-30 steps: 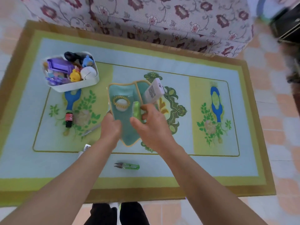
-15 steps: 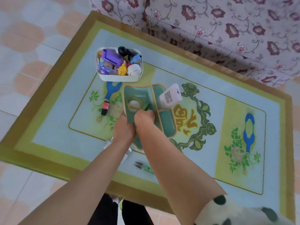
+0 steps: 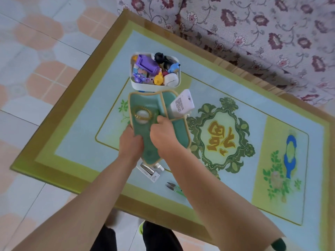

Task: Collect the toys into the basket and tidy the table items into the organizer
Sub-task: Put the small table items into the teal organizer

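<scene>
The green organizer (image 3: 145, 153) with its beige rim is in the middle of the table (image 3: 72, 142), in front of you, with its far end just beside the white basket (image 3: 145, 86). You cannot tell from this view whether the two touch. Your left hand (image 3: 131, 144) grips the near left rim of the organizer, the thumb lying on the inside of the left compartment. Your right hand (image 3: 163, 136) is over the organizer with the fingers curled down at the divider between the compartments. Whether they pinch something small there, or only the divider, I cannot tell. In the left compartment lies a gold-rimmed round piece (image 3: 142, 115). A white box (image 3: 182, 104) with a printed code leans tilted in the right compartment, its top above the rim. The basket is full of toys (image 3: 145, 65): purple, black, blue, yellow and a white ball. The near tip of the organizer hides a part of a silver tube (image 3: 150, 171) that lies on the table beside your right forearm. A little further to your right are small snips (image 3: 174, 187) with a green handle. Behind the table stands a sofa (image 3: 253, 33) in flowered cloth, and a tiled floor (image 3: 36, 51) is on your left.
</scene>
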Available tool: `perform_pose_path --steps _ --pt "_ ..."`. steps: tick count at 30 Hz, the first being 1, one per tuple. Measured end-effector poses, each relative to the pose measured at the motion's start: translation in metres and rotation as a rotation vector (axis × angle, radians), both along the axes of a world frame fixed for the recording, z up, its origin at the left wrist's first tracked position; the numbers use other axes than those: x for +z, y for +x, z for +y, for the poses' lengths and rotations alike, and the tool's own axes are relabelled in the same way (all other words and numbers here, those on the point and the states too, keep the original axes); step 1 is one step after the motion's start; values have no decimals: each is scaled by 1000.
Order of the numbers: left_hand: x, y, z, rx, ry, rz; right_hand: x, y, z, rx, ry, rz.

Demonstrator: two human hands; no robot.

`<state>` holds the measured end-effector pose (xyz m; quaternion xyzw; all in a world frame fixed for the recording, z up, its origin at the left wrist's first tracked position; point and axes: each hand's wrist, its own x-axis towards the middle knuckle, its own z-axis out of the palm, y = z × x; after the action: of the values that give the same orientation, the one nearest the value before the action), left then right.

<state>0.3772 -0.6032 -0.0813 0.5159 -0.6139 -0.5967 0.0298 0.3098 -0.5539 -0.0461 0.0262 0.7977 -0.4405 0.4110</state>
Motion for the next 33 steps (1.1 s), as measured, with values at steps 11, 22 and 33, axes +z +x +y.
perform_pose_path --steps 11,22,33 --pt "-15 77 -129 -69 -19 -106 19 35 -46 -144 -210 248" --pt "-33 91 -183 -158 -75 -114 -81 27 -74 -89 315 390" --pt "-71 97 -182 -190 -1 -122 -158 11 -90 253 509 495"
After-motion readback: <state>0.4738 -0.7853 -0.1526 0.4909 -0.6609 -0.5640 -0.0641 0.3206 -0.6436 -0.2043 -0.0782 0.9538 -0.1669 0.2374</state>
